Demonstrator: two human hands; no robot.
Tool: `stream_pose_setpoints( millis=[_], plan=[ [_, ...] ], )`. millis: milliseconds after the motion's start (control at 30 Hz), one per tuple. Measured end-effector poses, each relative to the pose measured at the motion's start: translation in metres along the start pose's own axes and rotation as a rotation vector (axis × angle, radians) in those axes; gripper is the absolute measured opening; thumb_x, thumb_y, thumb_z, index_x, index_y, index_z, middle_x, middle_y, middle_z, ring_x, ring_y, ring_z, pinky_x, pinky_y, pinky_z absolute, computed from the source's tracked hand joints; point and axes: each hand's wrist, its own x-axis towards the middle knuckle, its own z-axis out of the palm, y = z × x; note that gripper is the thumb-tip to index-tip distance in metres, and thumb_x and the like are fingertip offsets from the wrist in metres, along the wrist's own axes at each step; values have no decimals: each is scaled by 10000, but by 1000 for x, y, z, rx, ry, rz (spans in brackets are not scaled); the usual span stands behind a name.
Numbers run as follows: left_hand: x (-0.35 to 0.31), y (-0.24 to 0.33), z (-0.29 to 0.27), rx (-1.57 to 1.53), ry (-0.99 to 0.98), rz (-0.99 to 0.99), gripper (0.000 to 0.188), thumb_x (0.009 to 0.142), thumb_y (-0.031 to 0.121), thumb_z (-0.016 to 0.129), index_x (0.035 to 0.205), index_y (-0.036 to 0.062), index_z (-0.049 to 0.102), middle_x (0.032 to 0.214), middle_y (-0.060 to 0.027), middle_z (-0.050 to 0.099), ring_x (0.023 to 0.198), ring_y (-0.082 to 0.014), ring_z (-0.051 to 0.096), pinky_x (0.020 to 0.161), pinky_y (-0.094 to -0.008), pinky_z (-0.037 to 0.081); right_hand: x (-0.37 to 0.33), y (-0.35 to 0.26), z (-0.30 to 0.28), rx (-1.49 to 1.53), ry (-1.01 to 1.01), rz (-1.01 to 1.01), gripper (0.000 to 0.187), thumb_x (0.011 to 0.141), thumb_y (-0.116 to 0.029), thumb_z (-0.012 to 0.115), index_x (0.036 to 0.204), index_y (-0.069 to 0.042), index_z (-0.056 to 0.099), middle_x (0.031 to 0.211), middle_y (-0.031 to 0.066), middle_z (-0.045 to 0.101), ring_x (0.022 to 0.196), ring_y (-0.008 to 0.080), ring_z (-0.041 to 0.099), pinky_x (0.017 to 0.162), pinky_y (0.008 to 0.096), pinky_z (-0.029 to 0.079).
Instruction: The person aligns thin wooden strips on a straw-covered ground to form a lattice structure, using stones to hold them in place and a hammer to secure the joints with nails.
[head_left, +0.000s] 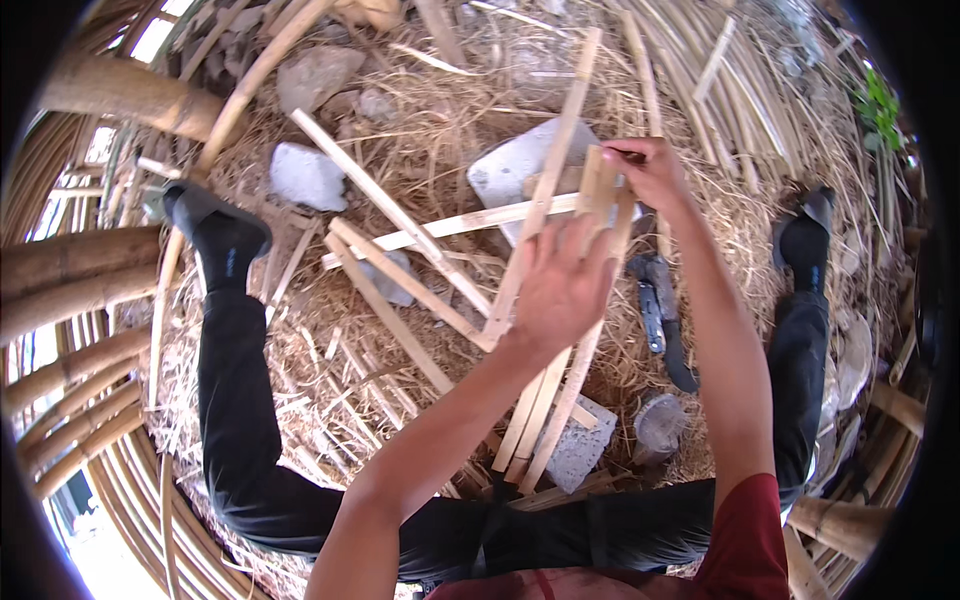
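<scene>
Several split bamboo strips [545, 415] lie side by side in front of me, running from near my lap up to a grey block [502, 170]. My left hand [562, 285] rests flat across their middle with its fingers spread. At their far ends my right hand [648, 172] is closed in a pinch on a bamboo strip, thumb and forefinger together. A longer strip [566, 125] slants past on the left of the bundle and reaches farther away. Another strip [455, 226] lies crosswise, its right end near the block.
Right of the strips lie a dark curved-handled tool [680, 365] and a blue-grey tool [652, 315]. A clear cup [660, 425] stands by a speckled block [580, 450]. More loose strips [385, 210], a white stone [306, 176] and straw cover the ground; bamboo poles [80, 265] border the left.
</scene>
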Motion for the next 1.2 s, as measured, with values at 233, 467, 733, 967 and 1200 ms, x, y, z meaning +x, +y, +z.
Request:
stream_pose_setpoints(
  millis=[233,467,733,967,1200],
  plan=[
    [-73,37,-46,-125,80,-315,262,895,89,743,1150,54,690,1183,-150,627,1094,-326,601,941,-467,470,-8,-15,1,25,-29,77,324,922,-271,811,1200,-107,781,907,58,771,708,108,650,685,299,551],
    [-172,9,-97,-267,158,-929,198,983,120,658,1116,-24,682,967,-155,719,843,-215,691,762,-359,585,-12,-9,-25,67,23,121,407,909,-292,820,1260,-101,740,1038,89,777,951,170,698,892,359,545],
    [-189,2,-96,-462,110,-994,344,989,221,697,1228,-19,636,1053,-171,745,943,-219,740,793,-324,585,-28,-41,-56,400,-15,156,274,976,-206,739,1198,-47,757,1022,58,768,859,132,645,780,257,527],
    [-194,-5,-76,-674,-13,-1155,406,1024,197,673,1318,-61,566,1185,-212,719,1087,-222,716,904,-350,575,-38,-40,-170,495,219,76,305,1022,-153,656,1310,-65,706,1237,81,740,1047,176,672,990,315,516],
    [-176,4,-58,-1287,-13,-1385,322,1044,200,645,1311,31,581,1172,-90,673,1019,-190,700,822,-332,537,-65,57,-339,503,750,62,447,995,-144,645,1430,-52,595,1218,136,694,1124,265,684,1022,317,528]
  ],
)
